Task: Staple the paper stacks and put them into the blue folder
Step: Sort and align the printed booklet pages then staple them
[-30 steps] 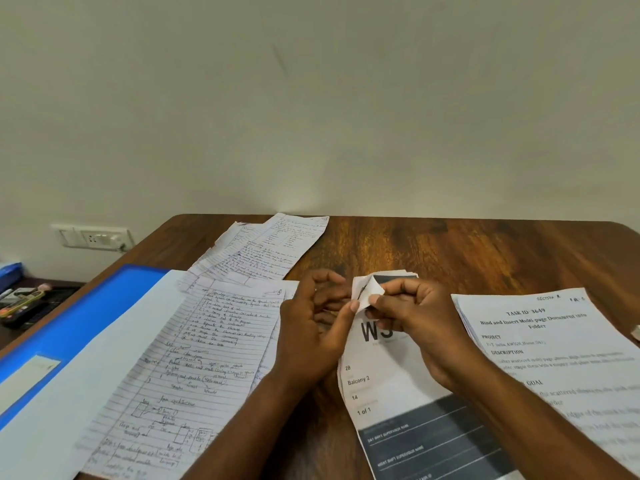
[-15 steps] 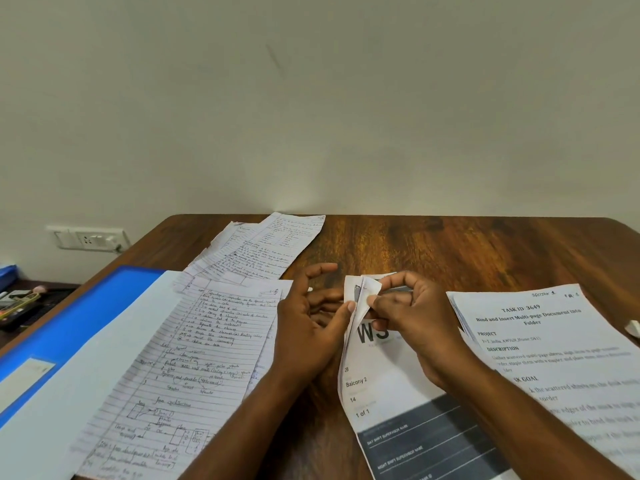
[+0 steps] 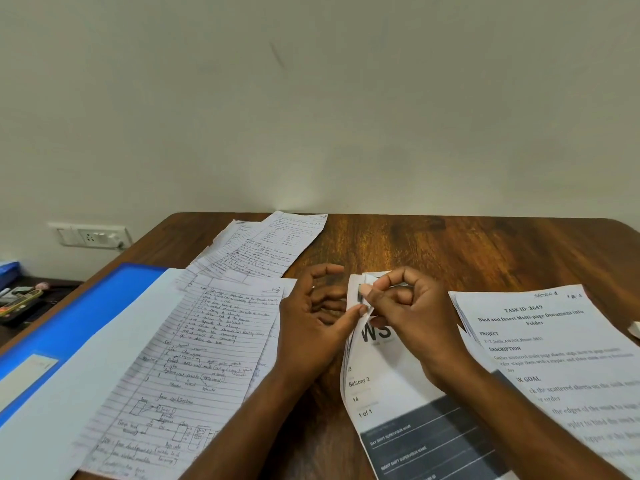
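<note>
A printed paper stack (image 3: pixel 398 389) with a dark lower band lies at the table's centre. Its top left corner is lifted and folded. My right hand (image 3: pixel 412 317) pinches that corner between thumb and forefinger. My left hand (image 3: pixel 311 327) holds the same corner from the left, thumb tip against the paper. The open blue folder (image 3: pixel 69 327) lies at the left with white sheets on it. A handwritten lined stack (image 3: pixel 194 368) lies between the folder and my left hand. No stapler is in view.
Another handwritten stack (image 3: pixel 263 247) sits further back on the wooden table (image 3: pixel 467 251). A printed task sheet stack (image 3: pixel 561 358) lies at the right. A wall socket (image 3: pixel 91 235) and a side shelf with small items (image 3: pixel 20 299) are at the far left.
The folded corner has been raised and bent further over. My right hand has lifted slightly and my left thumb has closed onto the corner.
</note>
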Motion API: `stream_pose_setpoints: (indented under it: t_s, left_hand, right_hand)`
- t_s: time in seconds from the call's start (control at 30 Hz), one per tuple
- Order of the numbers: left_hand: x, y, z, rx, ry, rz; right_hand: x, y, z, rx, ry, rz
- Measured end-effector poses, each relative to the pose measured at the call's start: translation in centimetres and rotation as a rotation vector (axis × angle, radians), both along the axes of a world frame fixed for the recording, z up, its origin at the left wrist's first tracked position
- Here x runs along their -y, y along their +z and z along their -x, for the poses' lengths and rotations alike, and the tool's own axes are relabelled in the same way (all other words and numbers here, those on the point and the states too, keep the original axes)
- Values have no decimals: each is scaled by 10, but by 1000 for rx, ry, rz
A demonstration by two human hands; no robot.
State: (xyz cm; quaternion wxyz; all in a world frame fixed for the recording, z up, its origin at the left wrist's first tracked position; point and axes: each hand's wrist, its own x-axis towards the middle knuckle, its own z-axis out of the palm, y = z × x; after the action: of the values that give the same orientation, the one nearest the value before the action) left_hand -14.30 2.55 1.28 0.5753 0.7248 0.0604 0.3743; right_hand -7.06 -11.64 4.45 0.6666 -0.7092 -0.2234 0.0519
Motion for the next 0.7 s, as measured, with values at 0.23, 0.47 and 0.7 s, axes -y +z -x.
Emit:
stream_pose_setpoints:
  t_s: [0.23, 0.47, 0.7]
  left_hand:
    - [0, 1, -1, 18, -16, 37]
    - [-2, -1, -1, 15, -17, 49]
    - [4, 6, 1, 12, -12, 111]
  right_hand:
    - [2, -5, -6, -43, -27, 24]
    - [2, -5, -6, 32, -17, 47]
    - [0, -3, -1, 31, -23, 32]
